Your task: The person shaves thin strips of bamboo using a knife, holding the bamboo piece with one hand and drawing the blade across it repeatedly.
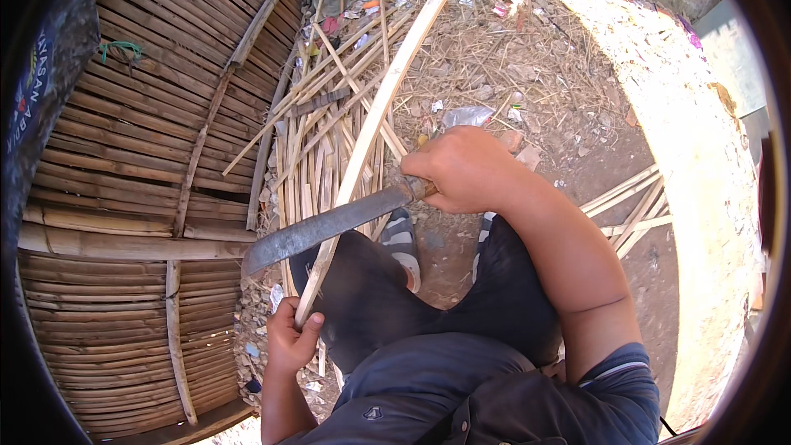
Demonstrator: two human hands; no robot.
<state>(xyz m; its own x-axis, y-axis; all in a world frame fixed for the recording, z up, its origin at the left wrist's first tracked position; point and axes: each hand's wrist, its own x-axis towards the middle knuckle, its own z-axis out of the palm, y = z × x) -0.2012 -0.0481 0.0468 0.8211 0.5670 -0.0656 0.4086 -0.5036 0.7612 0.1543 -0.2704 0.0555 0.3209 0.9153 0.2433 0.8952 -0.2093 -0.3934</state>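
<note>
Strip [387,103], one: I lose its far end at the top edge of my view, and a short length behind the blade. Near end in the left hand [290,338], thumb on top, other fingers curled and partly out of my sight; the grip is closed around the wood. It slants up from there, between the person and the pile [309,165].

Knife [329,229], one: right hand [465,166] wrapped firmly about the handle, fingers folded, most of the handle covered. Blade lies across the strip; whether the edge bites or merely rests, I cannot tell from here.

Shoes [401,243], two: grey and white patterned, one mostly hidden by a dark trouser leg. Banner [41,91], far left: cut by the lens rim.

Materials. Strip: pale, straight, narrow, squared, likely bamboo or wood. Blade: broad, dull grey metal, blotched, blunt-ended. Pile: loose pale slats, crossed at angles. Slats [634,210], a smaller crossed group at right. Wall [124,156]: brown rounded poles, close-set, with thicker crosspieces. Cord [121,49]: green, thin, tangled. Ground [610,148]: brown earth, straw and scraps. Wrapper [468,116]: clear, crumpled, beyond the right hand.
</note>
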